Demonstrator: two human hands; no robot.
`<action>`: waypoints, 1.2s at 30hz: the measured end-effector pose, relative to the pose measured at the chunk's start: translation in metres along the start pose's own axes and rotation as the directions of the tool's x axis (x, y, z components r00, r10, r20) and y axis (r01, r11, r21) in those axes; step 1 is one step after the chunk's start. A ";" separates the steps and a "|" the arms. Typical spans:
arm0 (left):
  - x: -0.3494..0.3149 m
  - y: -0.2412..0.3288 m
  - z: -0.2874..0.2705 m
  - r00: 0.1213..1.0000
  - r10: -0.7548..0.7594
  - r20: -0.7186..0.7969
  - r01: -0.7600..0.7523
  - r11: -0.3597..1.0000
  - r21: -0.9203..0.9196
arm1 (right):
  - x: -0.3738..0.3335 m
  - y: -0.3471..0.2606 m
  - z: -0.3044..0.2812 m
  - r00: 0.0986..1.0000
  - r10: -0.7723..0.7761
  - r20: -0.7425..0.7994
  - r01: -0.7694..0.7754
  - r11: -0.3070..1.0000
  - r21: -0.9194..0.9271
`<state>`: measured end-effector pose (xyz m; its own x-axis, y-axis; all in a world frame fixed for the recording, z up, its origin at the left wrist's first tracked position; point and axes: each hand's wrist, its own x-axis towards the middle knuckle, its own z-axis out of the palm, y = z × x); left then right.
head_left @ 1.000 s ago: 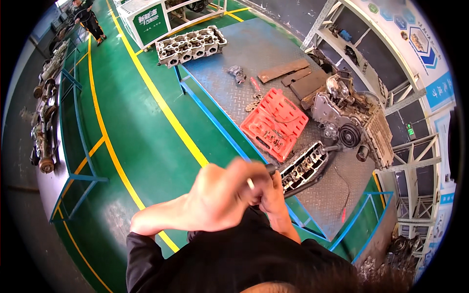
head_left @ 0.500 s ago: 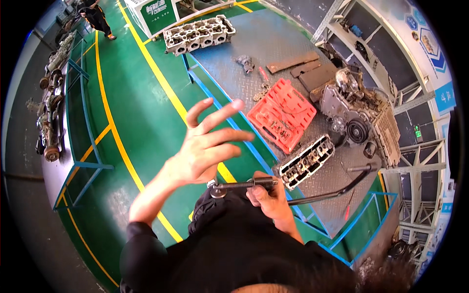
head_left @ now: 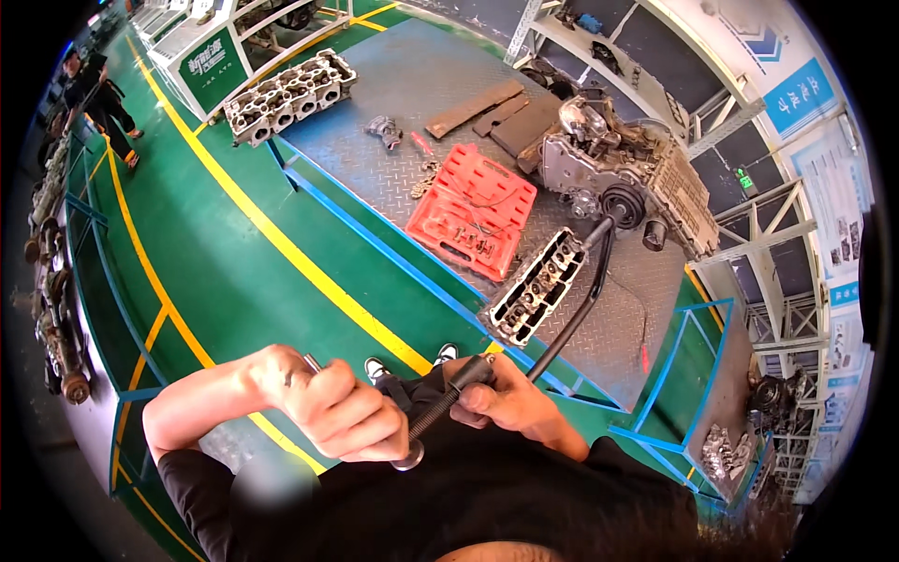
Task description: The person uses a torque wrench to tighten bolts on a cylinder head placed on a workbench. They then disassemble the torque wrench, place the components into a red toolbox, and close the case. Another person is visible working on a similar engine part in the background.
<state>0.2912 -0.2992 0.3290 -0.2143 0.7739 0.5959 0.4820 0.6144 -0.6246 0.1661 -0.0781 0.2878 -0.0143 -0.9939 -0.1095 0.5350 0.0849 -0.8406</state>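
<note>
On a green floor [head_left: 253, 234]: one big metal table [head_left: 412, 70], blue frame. One other person [head_left: 105, 98] at upper left, well apart from it. One dirty engine [head_left: 627, 169] on the table's right side. Two cylinder heads: far one [head_left: 292, 96] at the far left corner, near one [head_left: 536, 288] by the near edge. One red case [head_left: 478, 206], lid back, between the two. Three brown boards [head_left: 475, 110] beside the engine.

One black clamp [head_left: 568, 332], in hand before the person's body, at the table's near side: one bent bar, one screw, one round foot. Bar's far end overlaps the engine's pulley in view; contact, cannot tell. Two shoes [head_left: 376, 368] below.

Two hands. Right hand [head_left: 510, 398]: fingers wrapped round the clamp's dark sleeve, thumb along it. Left hand [head_left: 342, 407]: fingers curled tight on one thin metal rod [head_left: 312, 362], its tip poking out above the fist.

Against half a second ago: left hand then spread wide over the screw, now a fist, lower and farther left. Screw then near level, now slanting down to the left. Bar's end then over bare table, now in front of the pulley. Shoes newly in view. View has swung; table pieces sit farther left, same layout.
</note>
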 end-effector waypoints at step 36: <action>0.030 0.045 0.036 0.994 -0.016 0.110 0.022 0.998 -0.056 | 0.021 0.057 -0.033 0.971 -0.187 -0.152 0.200 0.977 0.076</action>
<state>0.2761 -0.2433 0.3005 -0.3141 0.7764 0.5464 0.5240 0.6217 -0.5821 0.1686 -0.0920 0.2198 -0.2417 -0.9699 -0.0298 0.5841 -0.1209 -0.8026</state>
